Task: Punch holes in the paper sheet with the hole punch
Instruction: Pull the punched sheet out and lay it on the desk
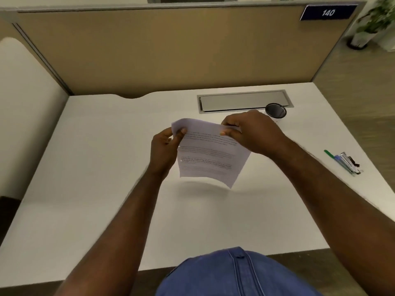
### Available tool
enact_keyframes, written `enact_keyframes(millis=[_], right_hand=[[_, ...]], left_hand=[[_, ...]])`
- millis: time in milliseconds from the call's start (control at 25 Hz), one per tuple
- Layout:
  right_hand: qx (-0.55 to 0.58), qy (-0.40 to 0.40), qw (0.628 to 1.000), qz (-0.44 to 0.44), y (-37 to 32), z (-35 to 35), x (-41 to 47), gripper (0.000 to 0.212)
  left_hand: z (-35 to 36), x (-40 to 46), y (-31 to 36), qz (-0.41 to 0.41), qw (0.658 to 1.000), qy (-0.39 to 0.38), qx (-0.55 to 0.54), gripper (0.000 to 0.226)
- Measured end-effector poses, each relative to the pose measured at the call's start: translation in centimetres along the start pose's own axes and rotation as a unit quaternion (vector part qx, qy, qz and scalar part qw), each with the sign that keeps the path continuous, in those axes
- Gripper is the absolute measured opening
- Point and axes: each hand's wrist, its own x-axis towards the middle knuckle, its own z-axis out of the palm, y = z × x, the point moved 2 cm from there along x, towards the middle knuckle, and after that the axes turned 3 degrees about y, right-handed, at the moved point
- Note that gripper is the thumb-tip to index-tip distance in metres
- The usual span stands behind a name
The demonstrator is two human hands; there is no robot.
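Observation:
A printed paper sheet (208,154) hangs in the air above the middle of the white desk (106,167), its lower edge curling free. My left hand (164,148) pinches the sheet's upper left corner between thumb and fingers. My right hand (254,133) pinches the upper right corner. Both hands hold the sheet from its far edge, text facing me. No hole punch shows clearly; a small cluster of stationery items (346,162) lies at the right of the desk and I cannot tell what each one is.
A dark round cup (275,111) stands just behind my right hand, beside a grey cable tray lid (243,101). A green pen (329,154) lies with the stationery near the right edge. A tan partition (171,50) closes the back of the desk.

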Motion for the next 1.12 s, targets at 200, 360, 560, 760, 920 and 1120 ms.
enact_keyframes(millis=[200, 360, 560, 760, 920, 1120], right_hand=[[0.071, 0.031, 0.997, 0.008, 1.9, 0.5, -2.0, 0.022], [0.196, 0.059, 0.975, 0.082, 5.1, 2.3, -4.4, 0.03], [0.211, 0.1, 0.966, 0.114, 7.6, 4.8, -7.0, 0.022], [0.168, 0.131, 0.972, 0.1, 7.8, 4.9, -7.5, 0.024], [0.166, 0.143, 0.971, 0.099, 7.8, 4.3, -7.8, 0.023], [0.163, 0.147, 0.971, 0.094, 8.4, 4.1, -8.1, 0.024]], left_hand=[[0.9, -1.7, -0.4, -0.022, 0.998, 0.036, -0.045, 0.016], [1.7, -3.4, -0.7, -0.038, 0.995, 0.054, -0.07, 0.015], [2.5, -4.8, -1.1, -0.043, 0.993, 0.084, -0.07, 0.014], [3.6, -5.6, -0.9, -0.028, 0.992, 0.101, -0.073, 0.016], [4.2, -5.8, -0.7, -0.022, 0.992, 0.104, -0.067, 0.017], [4.8, -5.9, -0.4, -0.016, 0.992, 0.117, -0.048, 0.018]])
